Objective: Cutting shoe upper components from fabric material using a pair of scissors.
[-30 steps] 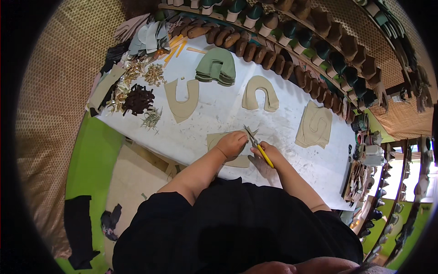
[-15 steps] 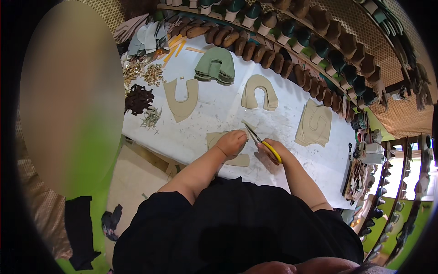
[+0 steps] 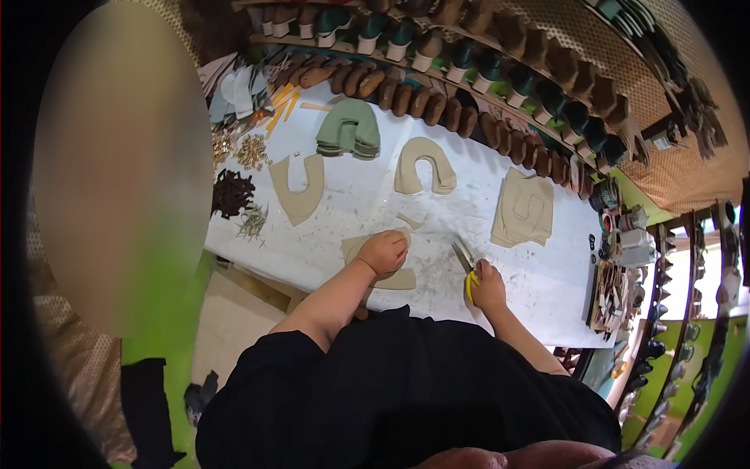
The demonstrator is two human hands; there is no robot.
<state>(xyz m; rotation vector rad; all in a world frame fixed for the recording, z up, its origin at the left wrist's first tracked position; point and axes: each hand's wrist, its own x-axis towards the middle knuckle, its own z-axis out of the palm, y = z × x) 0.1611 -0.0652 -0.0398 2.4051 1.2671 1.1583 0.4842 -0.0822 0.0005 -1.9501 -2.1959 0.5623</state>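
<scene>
My left hand (image 3: 384, 252) rests with curled fingers on a beige U-shaped piece of sheet material (image 3: 398, 279) at the table's near edge. The hand covers the middle of that piece. To the right, my right hand (image 3: 490, 286) is closed round the yellow handles of a pair of scissors (image 3: 464, 255). The scissors' blades point up and left, apart from the beige piece and slightly blurred. A narrow beige offcut (image 3: 409, 221) lies just beyond my left hand.
Two beige U-shaped cutouts (image 3: 308, 195) (image 3: 410, 176), a green stack (image 3: 348, 129) and a beige stack (image 3: 523, 207) lie on the white table (image 3: 461, 203). Dark brown strips (image 3: 233, 193) and gold-coloured fittings (image 3: 252, 152) are at left. Shelves of shoes line the back and right.
My right hand has drawn the scissors rightward, away from my left hand. The narrow offcut now shows on the table. My left hand stays on the beige piece while the view shifts slightly.
</scene>
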